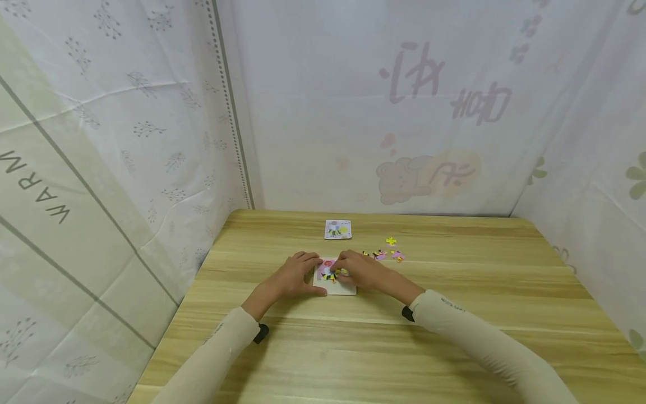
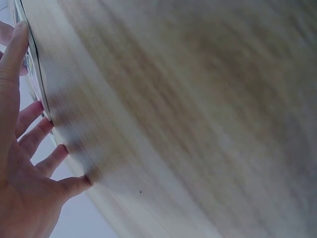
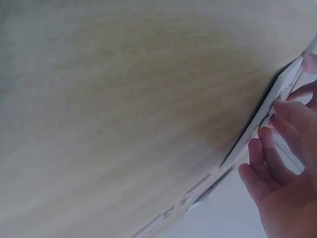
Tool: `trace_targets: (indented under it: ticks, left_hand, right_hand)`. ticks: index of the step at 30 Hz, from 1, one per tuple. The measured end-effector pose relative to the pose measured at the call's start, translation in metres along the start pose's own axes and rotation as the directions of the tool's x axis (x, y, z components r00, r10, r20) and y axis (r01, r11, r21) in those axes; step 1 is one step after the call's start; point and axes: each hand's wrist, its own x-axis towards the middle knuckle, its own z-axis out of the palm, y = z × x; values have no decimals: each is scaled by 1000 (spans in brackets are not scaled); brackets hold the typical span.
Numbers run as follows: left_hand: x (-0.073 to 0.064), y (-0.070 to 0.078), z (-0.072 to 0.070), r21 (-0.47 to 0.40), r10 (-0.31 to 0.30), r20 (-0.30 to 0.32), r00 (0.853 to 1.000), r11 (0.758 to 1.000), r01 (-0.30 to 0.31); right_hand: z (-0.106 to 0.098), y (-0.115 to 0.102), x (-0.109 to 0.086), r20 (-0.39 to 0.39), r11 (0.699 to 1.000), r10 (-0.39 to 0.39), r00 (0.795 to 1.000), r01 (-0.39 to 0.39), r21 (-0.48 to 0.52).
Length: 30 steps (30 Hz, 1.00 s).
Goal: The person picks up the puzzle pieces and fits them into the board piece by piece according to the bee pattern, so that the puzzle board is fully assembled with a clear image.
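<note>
A small white puzzle board (image 1: 341,288) lies on the table, its upper part covered with pink, yellow and black-striped jigsaw pieces (image 1: 329,276). Along the board's left side rests my left hand (image 1: 298,275), thumb at the near edge and spread fingers at the far corner; the left wrist view shows those fingers (image 2: 37,134) fairly straight. My right hand (image 1: 364,270) is over the board's right half, its thumb and fingers bent down and pinching a puzzle piece on the board. That piece is mostly covered; a yellow bit shows by the fingertips (image 3: 265,133) in the right wrist view.
Several loose jigsaw pieces (image 1: 397,256) lie right of the board, with a yellow one (image 1: 391,241) farther back. Behind the board is a square picture card (image 1: 337,229) with a similar striped design. Printed curtains (image 1: 323,140) enclose the wooden table (image 1: 454,269).
</note>
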Motion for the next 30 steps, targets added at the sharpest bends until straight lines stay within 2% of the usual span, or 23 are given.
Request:
trace_targets:
  ticks: [5, 9, 14, 22, 30]
  left_hand:
    - [0, 0, 0, 2, 0, -2, 1000, 1000, 0]
    - [-2, 1, 0, -4, -5, 5, 1000, 1000, 6]
    - [-1, 1, -1, -5, -7, 10, 1000, 1000, 7]
    - [0, 0, -1, -9, -2, 0, 1000, 1000, 2]
    - [1, -2, 1, -8, 4, 1, 1000, 1000, -4]
  right_hand:
    - [2, 1, 1, -5, 1000, 9, 1000, -9, 1]
    - [5, 0, 1, -39, 999, 16, 999, -14, 33]
    - [7, -1, 2, -45, 995, 63, 997, -59, 80]
    - [0, -7, 7, 20, 985, 130, 991, -132, 108]
    - [6, -8, 10, -22, 974, 215, 976, -213, 75]
